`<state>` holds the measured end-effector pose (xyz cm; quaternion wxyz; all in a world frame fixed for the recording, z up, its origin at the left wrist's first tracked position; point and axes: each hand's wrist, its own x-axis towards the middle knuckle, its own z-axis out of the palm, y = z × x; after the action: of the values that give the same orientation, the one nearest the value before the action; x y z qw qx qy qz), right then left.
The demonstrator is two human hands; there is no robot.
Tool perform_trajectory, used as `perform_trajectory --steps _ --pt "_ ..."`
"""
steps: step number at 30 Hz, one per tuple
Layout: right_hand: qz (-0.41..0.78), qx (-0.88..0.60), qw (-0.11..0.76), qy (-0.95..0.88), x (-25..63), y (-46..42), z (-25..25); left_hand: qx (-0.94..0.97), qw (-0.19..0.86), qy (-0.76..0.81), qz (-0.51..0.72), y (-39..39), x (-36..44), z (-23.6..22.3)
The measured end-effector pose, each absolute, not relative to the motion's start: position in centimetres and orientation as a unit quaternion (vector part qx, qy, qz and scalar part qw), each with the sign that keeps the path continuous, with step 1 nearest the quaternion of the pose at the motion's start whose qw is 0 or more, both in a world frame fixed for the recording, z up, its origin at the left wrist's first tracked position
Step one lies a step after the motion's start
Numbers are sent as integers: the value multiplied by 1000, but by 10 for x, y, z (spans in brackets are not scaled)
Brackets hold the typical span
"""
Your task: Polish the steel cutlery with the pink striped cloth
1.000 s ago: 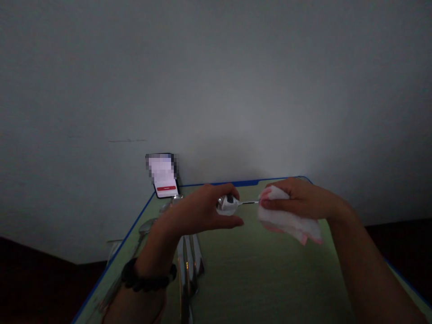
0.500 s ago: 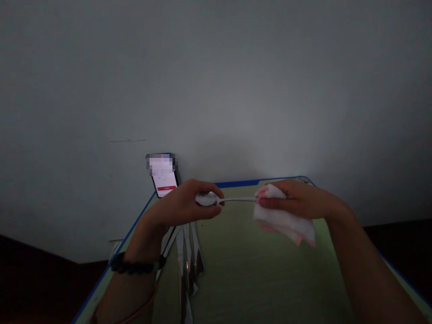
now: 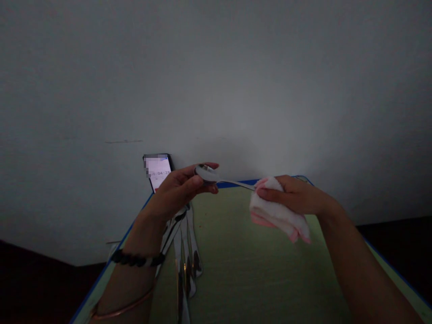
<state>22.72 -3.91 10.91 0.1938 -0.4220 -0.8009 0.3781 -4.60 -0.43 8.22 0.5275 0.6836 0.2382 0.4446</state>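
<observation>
A metal spoon (image 3: 207, 174) is held above the table between both hands, its bowl to the left and slightly raised. My left hand (image 3: 184, 183) grips the bowl end, thumb against the near side and fingers behind. Wrapped round the handle's end is a white cloth with pink edging (image 3: 275, 208), pinched in my right hand (image 3: 293, 193). The cloth hangs down below that hand and hides the tip of the handle. Below my left wrist lie several pieces of metal cutlery (image 3: 185, 265), partly covered by the left forearm.
A phone (image 3: 158, 173) with a lit screen leans against the grey wall (image 3: 236, 90) at the back left. The light green table (image 3: 256, 274) has a blue edge and meets the wall behind my hands.
The spoon's bowl has risen and turned, so the spoon now slopes down to the right. My left hand has rotated, its thumb now on the bowl. The right hand keeps its hold.
</observation>
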Motion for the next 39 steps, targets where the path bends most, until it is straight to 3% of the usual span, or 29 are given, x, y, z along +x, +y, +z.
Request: perform_trajectory --steps 4,10,13,21,30,39 --pt "395 -406 182 -804 218 -39 106 754 498 257 344 -14 -28 92" --pt "347 -389 208 -828 201 -35 96 805 389 318 316 -17 -7 96" --pt "322 -392 201 -838 199 -33 94 797 382 348 313 -14 -16 94" --pt "375 -408 223 -802 210 -36 98 629 488 291 531 3 -27 76" --pt "386 -390 266 -793 196 -33 90 627 510 314 498 -5 8 70" --pt "377 -351 211 -831 205 -33 95 469 533 264 653 -1 3 84"
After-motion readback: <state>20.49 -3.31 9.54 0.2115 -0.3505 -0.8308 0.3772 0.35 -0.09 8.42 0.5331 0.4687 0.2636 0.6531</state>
